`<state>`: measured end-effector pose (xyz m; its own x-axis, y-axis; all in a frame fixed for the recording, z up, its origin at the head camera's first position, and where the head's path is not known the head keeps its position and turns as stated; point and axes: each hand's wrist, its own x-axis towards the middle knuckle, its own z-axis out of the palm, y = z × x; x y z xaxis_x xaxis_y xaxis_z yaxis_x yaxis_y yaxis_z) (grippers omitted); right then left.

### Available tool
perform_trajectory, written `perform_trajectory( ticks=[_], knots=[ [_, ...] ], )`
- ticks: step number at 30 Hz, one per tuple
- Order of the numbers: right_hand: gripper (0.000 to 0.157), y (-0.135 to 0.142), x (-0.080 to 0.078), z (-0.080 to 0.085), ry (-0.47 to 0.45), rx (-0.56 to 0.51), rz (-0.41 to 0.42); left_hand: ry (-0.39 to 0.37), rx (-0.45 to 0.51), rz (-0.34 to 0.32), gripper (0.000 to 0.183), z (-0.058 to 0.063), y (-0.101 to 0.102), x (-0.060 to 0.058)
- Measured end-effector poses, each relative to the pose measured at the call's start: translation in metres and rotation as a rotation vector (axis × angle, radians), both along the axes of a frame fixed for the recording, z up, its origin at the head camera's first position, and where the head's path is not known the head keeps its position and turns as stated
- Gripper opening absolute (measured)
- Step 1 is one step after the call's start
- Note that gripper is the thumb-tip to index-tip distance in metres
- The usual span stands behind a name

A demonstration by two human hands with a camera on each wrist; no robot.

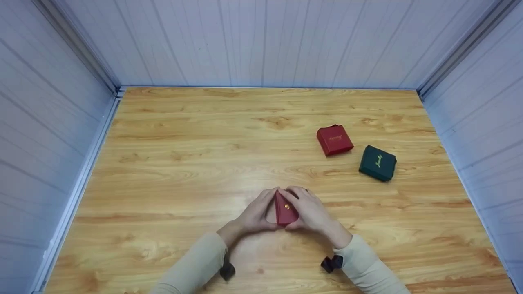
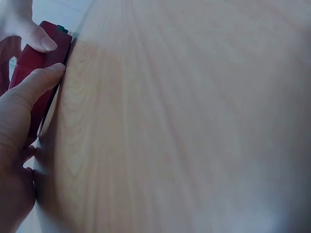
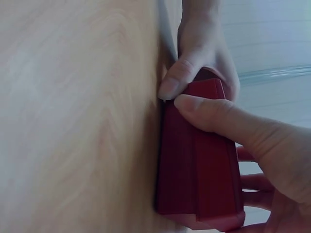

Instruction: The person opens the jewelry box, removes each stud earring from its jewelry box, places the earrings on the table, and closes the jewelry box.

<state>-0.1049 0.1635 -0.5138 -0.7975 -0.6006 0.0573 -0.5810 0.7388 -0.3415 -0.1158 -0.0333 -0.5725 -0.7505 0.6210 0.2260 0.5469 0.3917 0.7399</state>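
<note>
A small dark red jewelry box (image 1: 284, 216) with a gold mark on top sits between my two hands in the head view, close to the wooden table. My left hand (image 1: 258, 212) holds its left side, fingertips at the far corner and thumb at the near one. On the opposite side my right hand (image 1: 309, 212) grips the box, its palm covering part of the lid. In the right wrist view both thumbs lie on the near face of the red box (image 3: 214, 174). A bit of green shows at one end of the box in the left wrist view.
Farther back on the right lies another red box (image 1: 335, 141) with gold lettering. Beside it, slightly nearer, is a dark green box (image 1: 377, 163), also gold-lettered. Pale panelled walls (image 1: 261, 45) enclose the wooden table (image 1: 184, 163) at the back and both sides.
</note>
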Motion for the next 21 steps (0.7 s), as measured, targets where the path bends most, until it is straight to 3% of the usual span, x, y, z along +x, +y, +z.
perform_trajectory(
  ticks=[21],
  knots=[
    [0.092,0.0015,0.0061,-0.0055,0.182,-0.079,0.023,0.026,0.019,0.025,0.092,-0.0022,0.0005,-0.0006]
  ],
)
